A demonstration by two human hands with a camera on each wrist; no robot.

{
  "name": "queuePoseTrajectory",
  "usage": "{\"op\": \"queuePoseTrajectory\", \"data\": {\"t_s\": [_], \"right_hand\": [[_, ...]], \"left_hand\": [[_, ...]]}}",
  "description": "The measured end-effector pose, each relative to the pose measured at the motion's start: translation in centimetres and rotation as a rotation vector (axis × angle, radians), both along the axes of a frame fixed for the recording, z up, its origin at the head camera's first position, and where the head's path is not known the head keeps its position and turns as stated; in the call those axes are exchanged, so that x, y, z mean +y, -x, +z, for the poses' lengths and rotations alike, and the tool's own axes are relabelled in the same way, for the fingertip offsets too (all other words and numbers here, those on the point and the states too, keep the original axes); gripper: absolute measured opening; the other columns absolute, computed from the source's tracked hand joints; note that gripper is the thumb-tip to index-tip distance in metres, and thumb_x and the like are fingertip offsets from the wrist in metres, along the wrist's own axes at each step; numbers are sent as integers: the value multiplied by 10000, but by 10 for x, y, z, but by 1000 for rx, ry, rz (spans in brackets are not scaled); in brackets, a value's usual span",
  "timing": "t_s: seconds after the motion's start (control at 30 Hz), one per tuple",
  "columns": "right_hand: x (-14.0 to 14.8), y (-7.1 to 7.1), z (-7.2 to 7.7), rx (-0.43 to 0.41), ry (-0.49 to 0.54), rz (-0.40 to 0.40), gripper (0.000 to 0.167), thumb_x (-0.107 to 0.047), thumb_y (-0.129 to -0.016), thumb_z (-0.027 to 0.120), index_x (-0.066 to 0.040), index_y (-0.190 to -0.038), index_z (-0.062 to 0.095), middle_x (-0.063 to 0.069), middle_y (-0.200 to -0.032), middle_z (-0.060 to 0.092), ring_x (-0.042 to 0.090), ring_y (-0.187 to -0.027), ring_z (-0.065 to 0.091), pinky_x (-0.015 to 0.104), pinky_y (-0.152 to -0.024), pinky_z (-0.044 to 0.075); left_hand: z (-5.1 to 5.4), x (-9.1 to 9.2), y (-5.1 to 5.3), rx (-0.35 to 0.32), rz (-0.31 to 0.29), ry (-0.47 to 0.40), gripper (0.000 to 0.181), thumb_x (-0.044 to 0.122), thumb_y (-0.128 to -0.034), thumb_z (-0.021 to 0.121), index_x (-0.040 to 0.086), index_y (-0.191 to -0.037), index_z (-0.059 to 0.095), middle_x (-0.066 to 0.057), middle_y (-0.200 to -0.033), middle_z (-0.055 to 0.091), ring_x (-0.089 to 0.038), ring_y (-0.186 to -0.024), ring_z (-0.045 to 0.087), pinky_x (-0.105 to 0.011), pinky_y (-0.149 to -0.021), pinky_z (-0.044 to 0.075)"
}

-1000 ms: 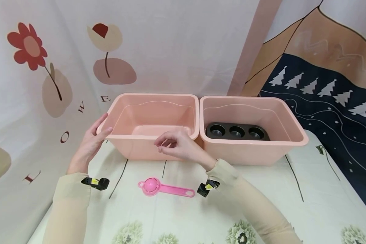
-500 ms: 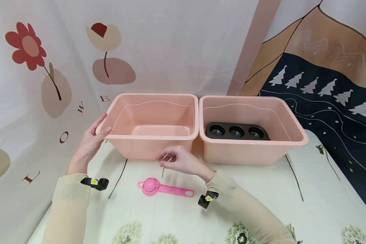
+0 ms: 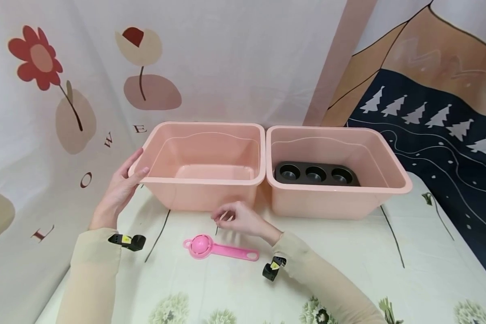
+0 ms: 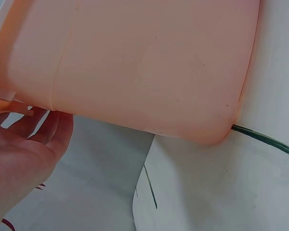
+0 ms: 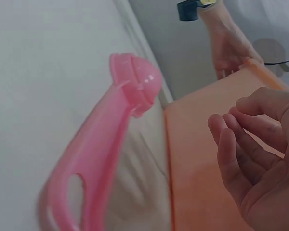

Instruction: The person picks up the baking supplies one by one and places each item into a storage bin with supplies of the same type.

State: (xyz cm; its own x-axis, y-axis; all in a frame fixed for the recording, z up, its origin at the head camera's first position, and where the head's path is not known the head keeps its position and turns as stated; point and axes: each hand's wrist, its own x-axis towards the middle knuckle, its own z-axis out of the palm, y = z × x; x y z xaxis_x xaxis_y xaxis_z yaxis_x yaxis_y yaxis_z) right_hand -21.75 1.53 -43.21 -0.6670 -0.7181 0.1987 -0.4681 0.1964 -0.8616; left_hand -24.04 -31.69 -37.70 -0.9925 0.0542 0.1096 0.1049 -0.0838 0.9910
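Note:
At the left end of the left pink bin, my left hand grips the rim, thumb on top and fingers outside; the left wrist view has this hand at the bin's wall. My right hand hovers in front of that bin, fingers loosely bent and holding nothing. Just below it on the cloth lies a pink egg separator, its round cup to the left. In the right wrist view the separator appears beside my right hand, not touching it.
A second pink bin stands right of the first, with a black muffin pan inside. Printed curtains rise behind both bins. A patterned white cloth covers the table.
My right hand has moved down from the left bin's front rim to near the separator, its fingers still loosely bent. My left hand has stayed on the bin.

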Motion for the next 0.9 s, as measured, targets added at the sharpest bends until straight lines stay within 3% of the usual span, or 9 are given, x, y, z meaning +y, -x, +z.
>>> {"op": "queuePoseTrajectory", "data": {"t_s": [0.3, 0.5, 0.67, 0.9], "right_hand": [[-7, -4, -21, -82, -37, -1, 207, 44, -861, 654, 65, -1066, 682, 91, -916, 697, 110, -760, 632, 223, -706, 537], [-10, -9, -32, -165, -68, -21, 233, 49, -841, 670, 22, -1073, 685, 8, -901, 665, 106, -778, 615, 230, -706, 527], [-9, -9, -40, -133, -102, 32, 246, 44, -830, 700, 12, -1073, 686, 48, -945, 669, 64, -795, 597, 219, -768, 515], [-4, -9, -46, -114, -130, 90, 296, 22, -815, 718, 7, -1107, 673, 63, -990, 674, 32, -755, 571, 204, -747, 503]], "left_hand": [[0, -2, -1, -19, 8, 29, 673, 92, -977, 570, 221, -1549, 239, -124, -1571, 165, -225, -1369, 249, -183, -1038, 334], [-1, -2, -1, -42, 18, 35, 686, 104, -973, 583, 241, -1549, 237, -98, -1580, 160, -226, -1380, 231, -219, -1082, 289], [-3, -2, -1, -44, 12, 23, 682, 93, -975, 575, 240, -1549, 236, -100, -1577, 160, -220, -1375, 235, -203, -1067, 306], [-2, -2, 1, -32, 14, 15, 676, 84, -975, 572, 233, -1548, 244, -106, -1569, 172, -218, -1363, 250, -187, -1045, 330]]}}
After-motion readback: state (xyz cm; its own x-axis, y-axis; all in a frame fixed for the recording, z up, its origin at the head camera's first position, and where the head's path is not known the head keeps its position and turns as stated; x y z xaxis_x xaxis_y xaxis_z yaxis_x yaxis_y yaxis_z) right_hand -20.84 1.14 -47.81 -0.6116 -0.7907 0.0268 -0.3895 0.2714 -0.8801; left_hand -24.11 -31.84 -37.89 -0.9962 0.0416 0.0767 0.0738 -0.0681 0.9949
